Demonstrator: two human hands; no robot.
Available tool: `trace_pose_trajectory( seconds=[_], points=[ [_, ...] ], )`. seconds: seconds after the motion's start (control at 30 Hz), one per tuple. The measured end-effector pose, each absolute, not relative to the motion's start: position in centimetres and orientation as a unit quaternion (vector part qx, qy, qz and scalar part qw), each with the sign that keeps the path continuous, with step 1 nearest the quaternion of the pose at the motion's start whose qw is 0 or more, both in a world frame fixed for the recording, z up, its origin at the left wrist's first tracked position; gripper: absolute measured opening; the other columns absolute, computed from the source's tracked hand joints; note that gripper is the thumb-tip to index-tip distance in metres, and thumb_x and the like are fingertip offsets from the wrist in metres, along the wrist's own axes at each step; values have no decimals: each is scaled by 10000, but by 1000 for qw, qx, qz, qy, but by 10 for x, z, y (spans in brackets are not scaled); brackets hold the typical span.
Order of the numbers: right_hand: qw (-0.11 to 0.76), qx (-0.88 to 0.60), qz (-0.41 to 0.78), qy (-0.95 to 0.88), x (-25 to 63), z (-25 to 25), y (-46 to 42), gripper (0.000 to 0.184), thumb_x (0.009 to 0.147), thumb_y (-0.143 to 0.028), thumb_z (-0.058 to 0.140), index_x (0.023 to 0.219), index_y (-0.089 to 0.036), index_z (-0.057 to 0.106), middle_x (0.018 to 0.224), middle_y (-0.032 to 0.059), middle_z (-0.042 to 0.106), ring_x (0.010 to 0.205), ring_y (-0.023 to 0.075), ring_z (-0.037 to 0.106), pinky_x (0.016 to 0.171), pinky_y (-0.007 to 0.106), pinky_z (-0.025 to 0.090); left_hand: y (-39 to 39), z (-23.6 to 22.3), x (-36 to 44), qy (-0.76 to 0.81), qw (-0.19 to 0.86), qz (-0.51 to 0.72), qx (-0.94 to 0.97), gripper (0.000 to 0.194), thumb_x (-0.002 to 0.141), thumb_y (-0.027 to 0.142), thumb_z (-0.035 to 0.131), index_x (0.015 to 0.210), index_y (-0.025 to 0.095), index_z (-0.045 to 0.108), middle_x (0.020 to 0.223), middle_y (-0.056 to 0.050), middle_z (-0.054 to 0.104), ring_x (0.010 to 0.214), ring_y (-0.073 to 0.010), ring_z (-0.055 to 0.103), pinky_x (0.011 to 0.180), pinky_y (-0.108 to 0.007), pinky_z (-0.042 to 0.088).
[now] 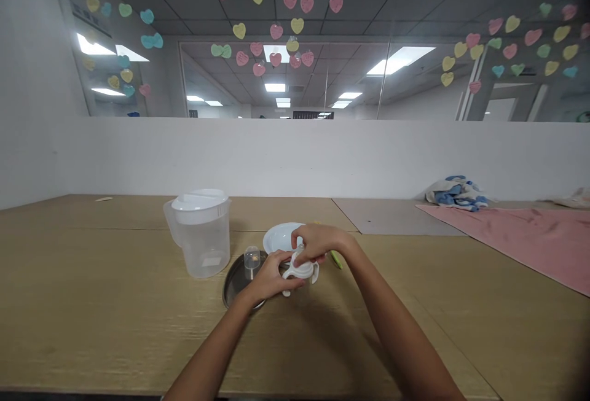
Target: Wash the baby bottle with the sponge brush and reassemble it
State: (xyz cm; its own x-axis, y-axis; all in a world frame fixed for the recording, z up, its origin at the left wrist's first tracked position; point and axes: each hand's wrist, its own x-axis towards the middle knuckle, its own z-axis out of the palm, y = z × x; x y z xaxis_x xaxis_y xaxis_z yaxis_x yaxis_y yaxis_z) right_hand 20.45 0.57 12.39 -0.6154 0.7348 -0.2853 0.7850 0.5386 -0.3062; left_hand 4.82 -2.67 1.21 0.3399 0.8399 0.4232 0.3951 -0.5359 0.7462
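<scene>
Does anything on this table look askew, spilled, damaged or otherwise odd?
No spill or damage shows. Slightly untidy: the patterned cloth lies crumpled by the wall, back right, and a small pale strip lies alone, back left. The left hand and right hand partly cover the white handled lid, so its fit is unclear.

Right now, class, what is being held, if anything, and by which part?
A white-topped cup with handles: the left hand grips the side of its white top, and the right hand holds it from above.

White-topped cup (303, 269) with curved white handles, upright between both hands, beside the round tray (236, 282).
</scene>
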Motion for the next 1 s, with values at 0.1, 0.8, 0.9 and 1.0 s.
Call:
trace_pose_trajectory(
  seconds=[0.1, 0.8, 0.9, 1.0],
  points=[
    [38, 409, -231, 882, 213, 130, 10, 498, 565, -338, 719, 1007, -165, 568, 786, 24, 618, 566, 109, 558, 453, 185, 439, -27, 13, 47, 399, 272, 409, 774, 479, 604, 357, 725, 1039, 186, 620, 1036, -61, 617, 964, -220, 531, 878, -316, 398],
    [-4, 369, -342, 864, 216, 121, 24, 291, 567, -287, 712, 797, -127, 635, 782, 35, 677, 680, 164, 648, 526, 193, 488, -23, 9, 47, 408, 261, 411, 772, 507, 588, 381, 735, 1035, 175, 617, 1020, -68, 615, 946, -222, 545, 872, -322, 397],
    [-2, 380, -331, 864, 216, 120, 26, 305, 555, -324, 730, 774, -128, 649, 775, 31, 684, 659, 154, 651, 533, 186, 476, -23, 10, 47, 406, 261, 410, 774, 509, 583, 392, 738, 1030, 177, 624, 1013, -68, 619, 941, -223, 547, 867, -325, 400],
    [1, 385, -333, 861, 216, 120, 26, 320, 546, -346, 740, 761, -126, 652, 759, 30, 686, 657, 154, 652, 529, 182, 472, -24, 10, 48, 408, 261, 409, 773, 511, 582, 394, 740, 1035, 185, 625, 1012, -67, 618, 943, -222, 545, 871, -325, 399]
  ],
)
